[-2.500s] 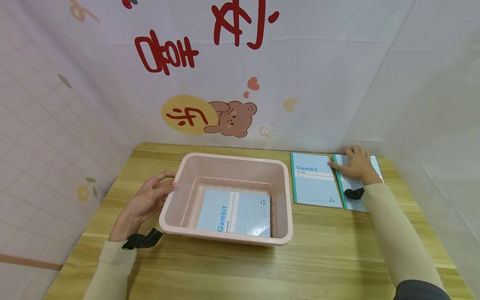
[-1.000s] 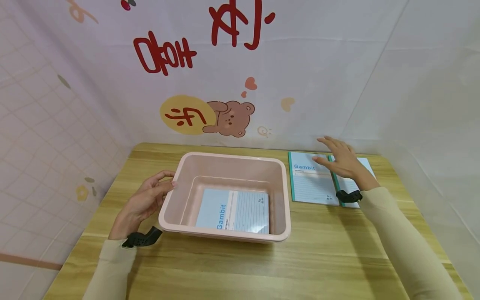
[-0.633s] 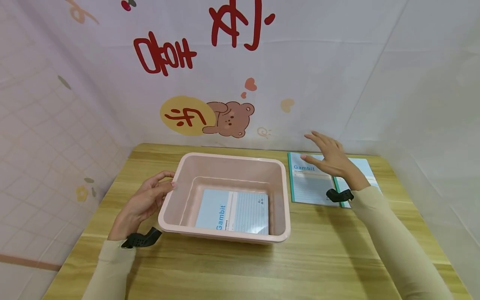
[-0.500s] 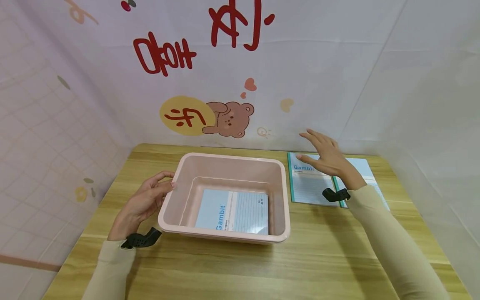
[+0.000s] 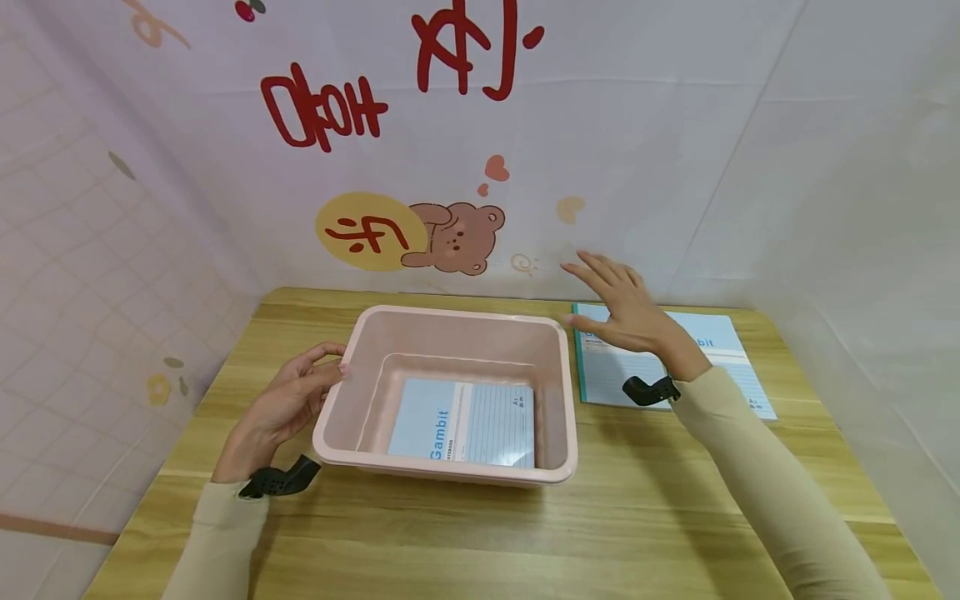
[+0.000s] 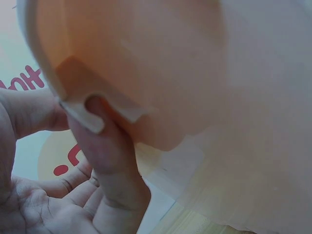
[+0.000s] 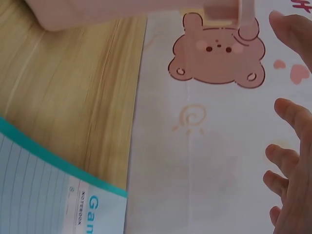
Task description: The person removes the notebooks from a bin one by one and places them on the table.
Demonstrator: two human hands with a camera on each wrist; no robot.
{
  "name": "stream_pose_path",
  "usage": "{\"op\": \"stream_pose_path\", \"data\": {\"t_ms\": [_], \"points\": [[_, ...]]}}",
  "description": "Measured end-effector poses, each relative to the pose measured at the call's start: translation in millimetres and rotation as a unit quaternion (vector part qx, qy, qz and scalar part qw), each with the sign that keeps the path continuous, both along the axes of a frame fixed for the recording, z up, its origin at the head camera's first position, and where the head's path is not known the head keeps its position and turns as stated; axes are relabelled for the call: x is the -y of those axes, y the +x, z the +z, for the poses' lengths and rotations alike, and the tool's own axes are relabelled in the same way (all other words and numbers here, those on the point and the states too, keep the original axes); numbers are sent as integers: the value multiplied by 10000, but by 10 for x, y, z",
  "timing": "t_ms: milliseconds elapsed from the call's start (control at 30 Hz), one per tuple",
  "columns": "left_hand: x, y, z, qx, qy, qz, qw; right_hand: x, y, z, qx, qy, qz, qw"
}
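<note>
In the head view, a pink plastic basin (image 5: 450, 329) stands on the table with a light-blue Gambit notebook (image 5: 480, 421) lying flat inside. My left hand (image 5: 288, 400) pinches its left rim between thumb and fingers; the left wrist view shows a finger hooked at the rim (image 6: 85, 114). My right hand (image 5: 630, 312) is raised with spread fingers, holding nothing, its thumb tip close to the basin's right rim. Beneath it, a green-spined notebook (image 5: 618, 379) is partly covered by the hand. A second notebook (image 5: 735, 342) lies beside it, partly behind the right forearm.
The wood-grain table (image 5: 480, 542) meets a white printed backdrop (image 5: 637, 150) just behind the notebooks. Side sheets (image 5: 862, 250) close in the right and left. Black wrist straps (image 5: 277, 479) sit on both wrists.
My right hand has lifted off the right-hand notebook and moved left over the other one, up to the basin. My left hand keeps its grip on the rim.
</note>
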State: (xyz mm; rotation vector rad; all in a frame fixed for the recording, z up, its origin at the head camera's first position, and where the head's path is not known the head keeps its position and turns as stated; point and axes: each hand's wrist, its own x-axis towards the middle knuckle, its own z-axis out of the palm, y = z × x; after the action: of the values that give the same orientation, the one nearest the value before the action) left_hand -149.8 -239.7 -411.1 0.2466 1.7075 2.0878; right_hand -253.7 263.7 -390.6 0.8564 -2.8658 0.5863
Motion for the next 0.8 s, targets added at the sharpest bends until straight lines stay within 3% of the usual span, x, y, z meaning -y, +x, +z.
{"op": "stream_pose_path", "data": {"t_ms": [500,800], "points": [[5,-3,5,27,107,-36,9999,452,72,353,-513,171,546,9970],[3,3,12,24,42,-24,10000,775,152,560,-574,264,908,9939]]}}
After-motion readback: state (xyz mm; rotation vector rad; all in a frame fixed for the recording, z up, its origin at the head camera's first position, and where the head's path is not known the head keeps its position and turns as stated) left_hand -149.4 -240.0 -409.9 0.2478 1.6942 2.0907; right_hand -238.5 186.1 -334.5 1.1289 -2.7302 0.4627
